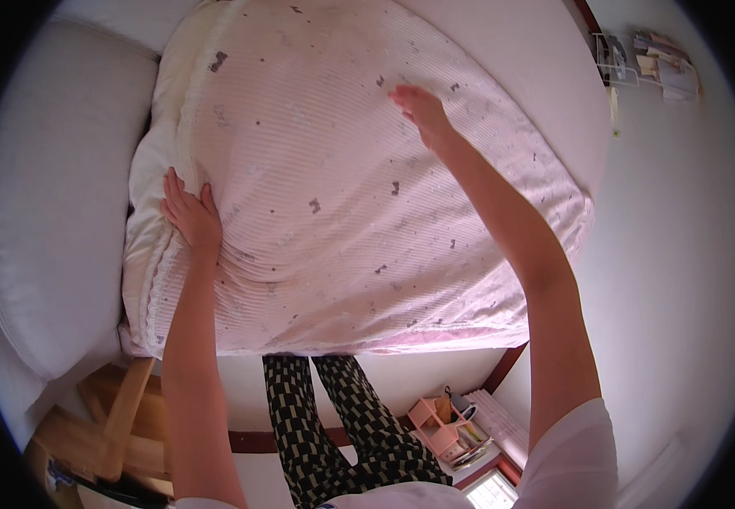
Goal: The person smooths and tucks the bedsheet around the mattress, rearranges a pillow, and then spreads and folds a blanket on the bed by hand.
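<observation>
A pale pink ribbed quilt (316, 246) with small dark bow-like motifs covers most of the bed. Along its left side runs a cream ruffled edge (182, 127). My left hand (191, 212) lies palm down on the quilt beside that ruffle, fingers spread, holding nothing. Farther out and to the right, my right hand (421, 112) is stretched over the quilt with its fingers extended and slightly blurred. Nothing shows in it; whether it touches the cloth I cannot tell. Soft folds cross the quilt between my hands and the near edge.
A grey padded headboard (62, 178) borders the bed on the left. Wooden furniture (117, 420) stands at lower left. A pink organizer (437, 431) holding small items is near the wall at lower right. A white wire rack (620, 75) hangs on the right wall (664, 254).
</observation>
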A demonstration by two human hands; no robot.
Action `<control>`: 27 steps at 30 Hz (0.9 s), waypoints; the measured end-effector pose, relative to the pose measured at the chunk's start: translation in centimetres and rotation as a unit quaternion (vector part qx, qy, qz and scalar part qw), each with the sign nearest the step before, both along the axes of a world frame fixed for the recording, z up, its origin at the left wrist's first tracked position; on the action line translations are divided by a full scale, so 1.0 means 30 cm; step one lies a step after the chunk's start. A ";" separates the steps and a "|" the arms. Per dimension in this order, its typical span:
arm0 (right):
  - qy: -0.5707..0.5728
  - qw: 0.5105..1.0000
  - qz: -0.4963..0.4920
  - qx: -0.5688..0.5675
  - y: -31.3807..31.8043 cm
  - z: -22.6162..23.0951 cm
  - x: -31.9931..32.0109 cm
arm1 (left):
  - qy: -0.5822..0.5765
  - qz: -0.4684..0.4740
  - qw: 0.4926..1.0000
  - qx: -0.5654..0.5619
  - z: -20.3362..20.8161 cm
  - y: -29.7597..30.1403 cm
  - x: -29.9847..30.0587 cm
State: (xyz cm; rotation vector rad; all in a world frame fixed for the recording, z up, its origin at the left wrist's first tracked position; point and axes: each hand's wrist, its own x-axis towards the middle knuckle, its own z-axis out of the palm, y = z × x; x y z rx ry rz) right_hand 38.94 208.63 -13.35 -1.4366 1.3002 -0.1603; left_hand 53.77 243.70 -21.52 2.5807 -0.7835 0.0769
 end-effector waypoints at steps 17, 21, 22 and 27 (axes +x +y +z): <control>0.286 0.911 -0.269 0.127 0.949 -0.294 -2.106 | 0.189 0.074 0.978 0.049 0.232 0.482 -0.216; 0.144 0.847 -0.441 0.260 1.073 -0.400 -1.922 | 0.098 0.033 0.990 0.094 0.169 0.813 -0.178; 0.073 0.818 -0.498 0.278 1.059 -0.419 -1.907 | 0.085 0.045 0.991 0.089 0.137 0.851 -0.191; -0.036 0.747 -0.615 0.251 1.005 -0.472 -1.858 | 0.104 0.085 0.991 0.025 0.040 0.933 -0.234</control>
